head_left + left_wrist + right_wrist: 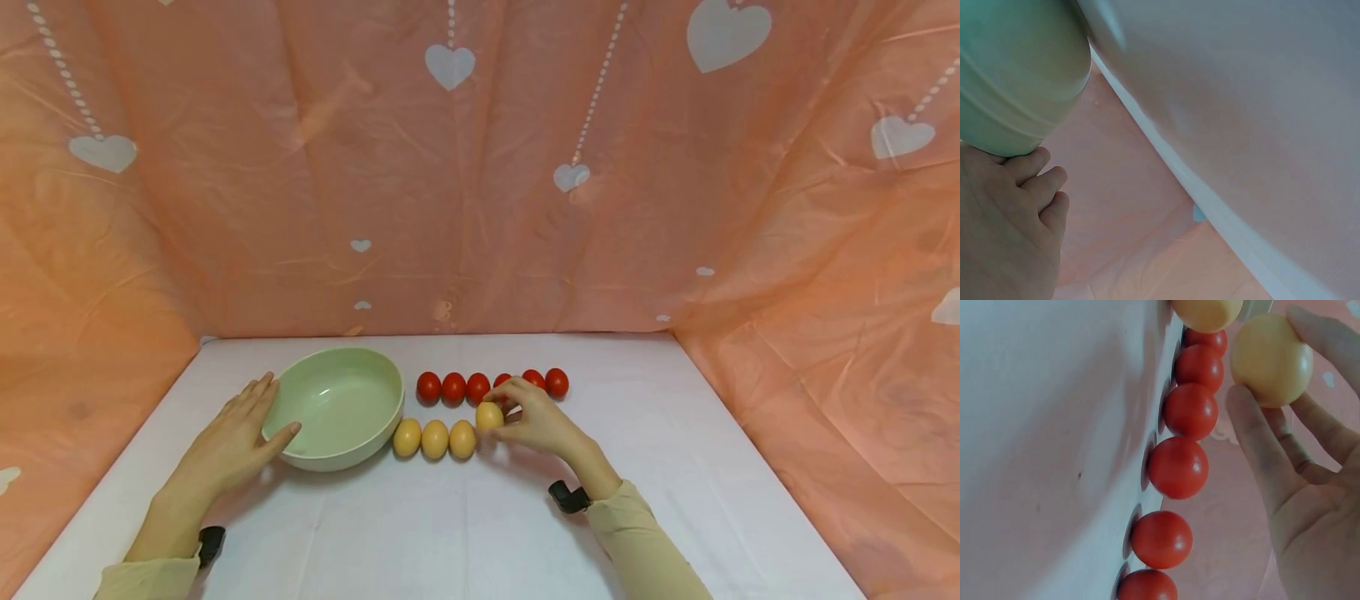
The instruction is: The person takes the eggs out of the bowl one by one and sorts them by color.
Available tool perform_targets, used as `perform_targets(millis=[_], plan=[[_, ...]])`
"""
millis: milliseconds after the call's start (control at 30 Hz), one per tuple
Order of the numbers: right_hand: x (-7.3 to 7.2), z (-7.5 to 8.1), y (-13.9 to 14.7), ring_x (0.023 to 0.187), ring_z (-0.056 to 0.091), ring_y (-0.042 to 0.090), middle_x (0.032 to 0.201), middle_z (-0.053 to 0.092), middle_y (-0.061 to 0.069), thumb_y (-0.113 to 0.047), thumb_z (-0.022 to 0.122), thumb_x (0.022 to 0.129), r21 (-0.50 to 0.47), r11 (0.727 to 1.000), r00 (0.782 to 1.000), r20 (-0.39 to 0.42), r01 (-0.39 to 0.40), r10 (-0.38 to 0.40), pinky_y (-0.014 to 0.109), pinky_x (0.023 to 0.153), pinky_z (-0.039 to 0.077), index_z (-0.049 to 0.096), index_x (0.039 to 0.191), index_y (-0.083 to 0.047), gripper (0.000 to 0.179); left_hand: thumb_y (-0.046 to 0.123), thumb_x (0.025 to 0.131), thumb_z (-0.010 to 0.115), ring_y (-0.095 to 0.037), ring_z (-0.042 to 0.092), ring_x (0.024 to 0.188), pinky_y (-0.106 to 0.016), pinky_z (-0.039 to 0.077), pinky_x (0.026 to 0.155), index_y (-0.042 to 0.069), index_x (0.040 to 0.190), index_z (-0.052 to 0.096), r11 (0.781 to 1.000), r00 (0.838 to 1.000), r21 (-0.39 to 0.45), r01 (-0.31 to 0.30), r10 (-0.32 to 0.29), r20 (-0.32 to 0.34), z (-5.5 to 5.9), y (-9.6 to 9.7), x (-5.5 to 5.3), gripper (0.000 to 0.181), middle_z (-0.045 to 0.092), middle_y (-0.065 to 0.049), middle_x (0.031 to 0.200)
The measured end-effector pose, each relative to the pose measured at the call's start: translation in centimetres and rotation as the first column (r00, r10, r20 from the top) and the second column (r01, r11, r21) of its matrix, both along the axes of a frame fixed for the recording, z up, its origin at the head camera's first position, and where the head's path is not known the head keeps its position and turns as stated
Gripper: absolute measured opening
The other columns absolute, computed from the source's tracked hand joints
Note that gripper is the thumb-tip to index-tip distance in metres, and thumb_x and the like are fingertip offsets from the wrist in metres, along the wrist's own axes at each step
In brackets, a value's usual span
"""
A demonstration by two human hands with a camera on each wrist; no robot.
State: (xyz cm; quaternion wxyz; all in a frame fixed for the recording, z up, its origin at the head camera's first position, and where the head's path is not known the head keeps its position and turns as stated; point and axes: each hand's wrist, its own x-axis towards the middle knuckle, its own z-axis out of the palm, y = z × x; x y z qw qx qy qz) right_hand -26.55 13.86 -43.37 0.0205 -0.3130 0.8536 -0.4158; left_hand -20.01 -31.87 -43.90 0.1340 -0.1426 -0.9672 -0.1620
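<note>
My right hand [542,421] pinches a pale tan egg [489,417] between thumb and fingertips. That egg [1272,360] is held clear of the table in the right wrist view. Three more eggs [435,439] stand in a row to its left, beside the bowl. My left hand [234,437] rests against the left side of a light green bowl [341,461], fingers extended along the rim and thumb over its near edge. In the left wrist view, fingertips touch the outside of the bowl [1022,81].
Several small red tomatoes [453,389] line up behind the eggs, some partly covered by my right hand. A white cloth [420,533] covers the table. Orange curtains [480,208] printed with white hearts close off the back and both sides.
</note>
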Motion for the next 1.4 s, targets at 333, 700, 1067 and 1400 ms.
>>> perform_targets(millis=[333, 700, 1067, 1400], plan=[[-0.1, -0.2, 0.1, 0.093, 0.064, 0.015, 0.115, 0.063, 0.002, -0.011, 0.085, 0.081, 0.18, 0.984, 1.0, -0.021, -0.003, 0.007, 0.026, 0.079, 0.058, 0.072, 0.118, -0.01, 0.039, 0.044, 0.103, 0.06, -0.055, 0.029, 0.148, -0.05, 0.01, 0.13, -0.017, 0.154, 0.032, 1.0, 1.0, -0.001, 0.001, -0.001, -0.012, 0.1, -0.1, 0.0, 0.084, 0.029, -0.037, 0.161], [0.2, -0.9, -0.4, 0.09, 0.062, 0.013, 0.113, 0.06, 0.0, -0.014, 0.086, 0.08, 0.248, 0.969, 1.0, -0.027, -0.001, 0.008, 0.026, 0.079, 0.057, 0.071, 0.116, -0.011, 0.039, 0.043, 0.102, 0.063, -0.055, 0.031, 0.147, -0.052, 0.012, 0.13, -0.017, 0.153, 0.033, 1.0, 1.0, 0.001, 0.005, -0.005, -0.023, 0.0, -0.2, 0.2, 0.084, 0.03, -0.037, 0.16], [0.2, -0.9, -0.4, 0.087, 0.063, 0.013, 0.115, 0.061, 0.004, -0.018, 0.092, 0.078, 0.265, 0.964, 0.998, -0.053, -0.004, 0.018, 0.024, 0.077, 0.057, 0.071, 0.118, -0.008, 0.046, 0.043, 0.101, 0.063, -0.055, 0.032, 0.146, -0.054, 0.016, 0.129, -0.017, 0.153, 0.034, 1.0, 0.999, 0.001, 0.01, -0.01, -0.031, -0.1, -0.1, 0.1, 0.084, 0.031, -0.038, 0.16], [0.3, -0.6, -0.1, 0.086, 0.065, 0.015, 0.117, 0.061, 0.006, -0.024, 0.093, 0.08, 0.256, 0.967, 0.999, -0.044, 0.01, 0.002, 0.024, 0.076, 0.058, 0.071, 0.122, -0.007, 0.051, 0.043, 0.102, 0.063, -0.055, 0.029, 0.147, -0.056, 0.015, 0.128, -0.017, 0.153, 0.033, 1.0, 1.0, 0.012, 0.01, -0.01, -0.019, -0.2, 0.1, 0.0, 0.084, 0.03, -0.037, 0.16]])
